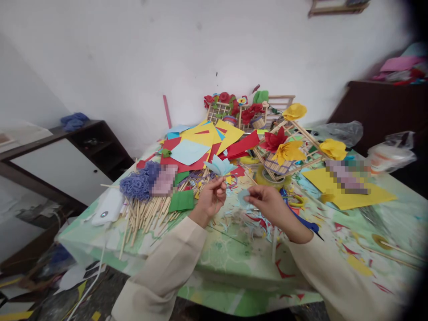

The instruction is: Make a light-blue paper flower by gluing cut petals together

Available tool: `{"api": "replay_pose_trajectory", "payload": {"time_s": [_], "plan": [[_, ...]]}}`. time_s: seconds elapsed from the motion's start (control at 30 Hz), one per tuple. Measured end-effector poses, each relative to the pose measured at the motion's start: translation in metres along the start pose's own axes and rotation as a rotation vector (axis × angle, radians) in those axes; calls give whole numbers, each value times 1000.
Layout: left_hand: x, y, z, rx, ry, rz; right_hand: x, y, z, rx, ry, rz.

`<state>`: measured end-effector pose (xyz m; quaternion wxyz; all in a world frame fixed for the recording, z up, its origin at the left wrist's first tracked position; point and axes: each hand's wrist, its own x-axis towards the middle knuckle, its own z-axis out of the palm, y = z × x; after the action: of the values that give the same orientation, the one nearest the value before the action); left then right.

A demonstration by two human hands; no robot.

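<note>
A light blue felt flower (220, 166) with spread petals points upward from my left hand (211, 199), whose fingers are closed round its base. To the right, my right hand (267, 203) pinches a small light blue felt petal (244, 197) between thumb and fingertips. The petal and the flower are apart. Beneath and beside my right hand lie small scraps (257, 223) in blue, red and white. Scissors with yellow handles (296, 200) are partly hidden behind my right wrist.
Felt sheets (190, 151) in several colours lie at the back. Bamboo sticks (147, 218), blue yarn (138, 183) and a folded green piece (181, 201) are at left. Stick frames with yellow flowers (290, 151) stand at right, near a yellow sheet (347, 191) and a bagged cup (384, 156).
</note>
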<state>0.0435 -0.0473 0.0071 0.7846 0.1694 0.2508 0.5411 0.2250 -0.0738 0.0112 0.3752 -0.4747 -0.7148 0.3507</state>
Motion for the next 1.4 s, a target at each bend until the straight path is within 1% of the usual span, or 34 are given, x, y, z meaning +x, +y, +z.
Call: {"api": "replay_pose_trajectory", "payload": {"time_s": [0.07, 0.17, 0.27, 0.4, 0.53, 0.73, 0.93, 1.27, 1.4], "plan": [[0, -2, 0, -3, -3, -18, 6, -10, -1, 234, 132, 27], [0, -6, 0, 4, 1, -48, 16, -25, 5, 419, 284, 26], [0, -9, 0, 22, -9, -64, 26, -29, 17, 516, 356, -31], [0, -10, 1, 44, -19, -68, 35, -23, 29, 566, 419, -54], [-1, -12, 2, 58, -22, -58, 38, -20, 36, 515, 480, -28], [-2, -14, 1, 99, -15, -39, 38, -25, 43, 378, 553, -20], [-1, -14, -1, 111, -54, -32, 41, -20, 49, 156, 599, -26], [-3, -15, 1, 106, -61, -41, 40, -17, 41, -60, 653, -111], [-4, -15, 1, 109, -71, -51, 39, -17, 39, -114, 650, -155]]}}
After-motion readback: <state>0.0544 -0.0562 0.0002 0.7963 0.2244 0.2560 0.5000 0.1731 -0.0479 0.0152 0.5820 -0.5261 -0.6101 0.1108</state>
